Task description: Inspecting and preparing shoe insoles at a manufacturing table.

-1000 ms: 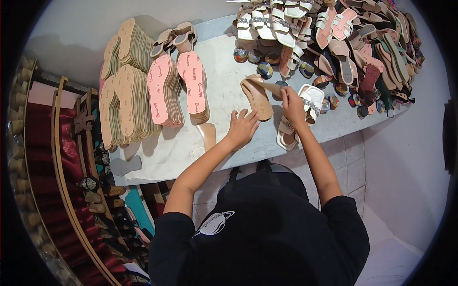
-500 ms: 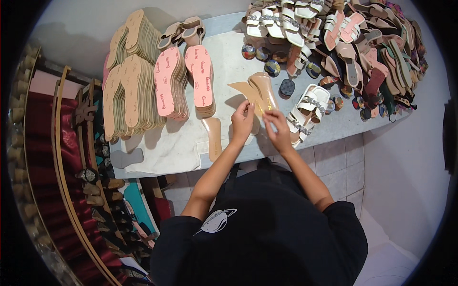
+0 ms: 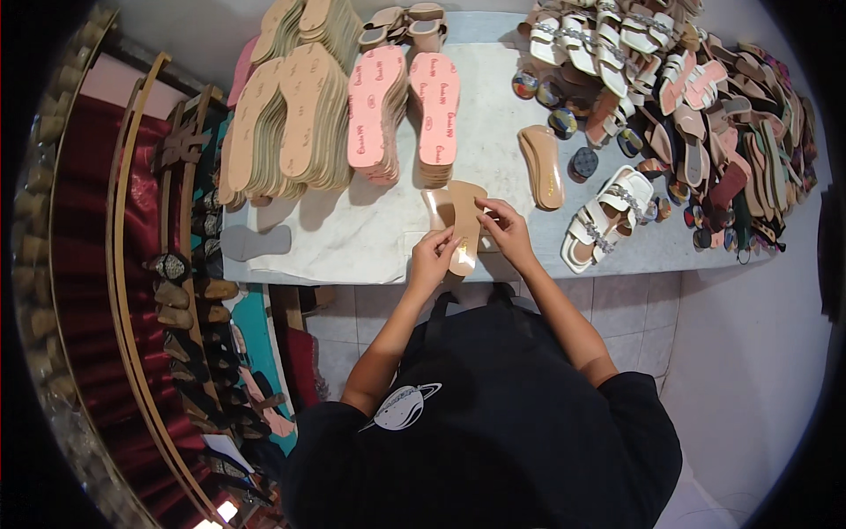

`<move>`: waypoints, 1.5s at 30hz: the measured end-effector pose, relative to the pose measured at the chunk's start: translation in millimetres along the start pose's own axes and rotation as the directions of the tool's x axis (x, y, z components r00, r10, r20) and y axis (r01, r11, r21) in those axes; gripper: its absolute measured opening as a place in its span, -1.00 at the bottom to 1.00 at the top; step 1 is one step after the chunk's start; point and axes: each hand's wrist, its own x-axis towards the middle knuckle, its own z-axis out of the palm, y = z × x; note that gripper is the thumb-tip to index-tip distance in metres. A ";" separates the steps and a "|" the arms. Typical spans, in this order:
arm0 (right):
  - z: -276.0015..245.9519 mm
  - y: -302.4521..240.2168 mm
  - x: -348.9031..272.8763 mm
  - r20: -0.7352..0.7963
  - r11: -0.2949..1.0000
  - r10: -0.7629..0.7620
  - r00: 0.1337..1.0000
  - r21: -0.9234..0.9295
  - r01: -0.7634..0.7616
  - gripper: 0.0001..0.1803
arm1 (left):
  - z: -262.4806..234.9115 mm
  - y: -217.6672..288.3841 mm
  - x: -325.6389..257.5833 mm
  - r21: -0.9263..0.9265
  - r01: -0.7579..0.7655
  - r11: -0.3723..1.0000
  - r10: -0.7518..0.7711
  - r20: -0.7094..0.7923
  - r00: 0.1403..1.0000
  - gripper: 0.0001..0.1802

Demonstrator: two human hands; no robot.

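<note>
Over the table's front part, a glossy tan insole (image 3: pixel 467 216) with small gold print is held between my two hands. The fingers of my left hand (image 3: pixel 430 260) pinch its lower left edge. My right hand (image 3: pixel 505 231) grips its right edge nearer the top. Partly hidden beneath it, a second tan insole (image 3: pixel 434 203) lies on the table. To the right sits a small pile of matching glossy insoles (image 3: pixel 542 167), apart from my hands.
Tall stacks of beige insole boards (image 3: pixel 308 123) and pink printed ones (image 3: pixel 379 106) stand at the left back. A grey sole shape (image 3: pixel 256 242) lies front left. White sandals (image 3: pixel 608 220) rest on the right, before a heap of footwear (image 3: pixel 705 132) and several patterned heel pieces (image 3: pixel 562 122).
The view has shifted, so the table appears lower and farther right. My hands have carried the insole left from the small pile to above the one lying on the table.
</note>
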 end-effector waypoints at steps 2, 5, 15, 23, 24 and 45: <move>8.0 12.3 4.0 0.031 0.999 0.039 0.999 -0.029 -0.038 -0.70 | -7.8 -2.8 -5.7 0.036 0.031 0.999 -0.030 -0.044 0.999 -0.65; 21.7 20.1 9.1 0.097 0.988 0.028 0.995 -0.154 -0.013 -0.70 | -15.6 -1.1 -15.5 0.091 0.012 0.996 -0.001 -0.114 0.994 -0.62; 43.5 18.4 19.5 0.070 0.924 -0.089 0.994 -0.367 0.109 -0.70 | -29.4 -7.0 -14.7 0.424 -0.162 0.891 0.231 -0.115 0.966 -0.65; 43.2 17.3 18.7 0.067 0.905 -0.068 0.995 -0.417 0.090 -0.69 | -28.1 -8.6 -11.9 0.455 -0.196 0.869 0.256 -0.074 0.964 -0.64; 43.0 18.7 18.5 0.074 0.900 -0.083 0.994 -0.422 0.106 -0.69 | -28.3 -8.4 -12.6 0.476 -0.199 0.857 0.264 -0.073 0.962 -0.64; -7.2 5.0 6.7 0.005 0.703 -0.297 0.955 -0.675 0.222 -0.68 | 20.8 25.6 9.2 0.673 -0.345 0.654 0.389 0.092 0.917 -0.57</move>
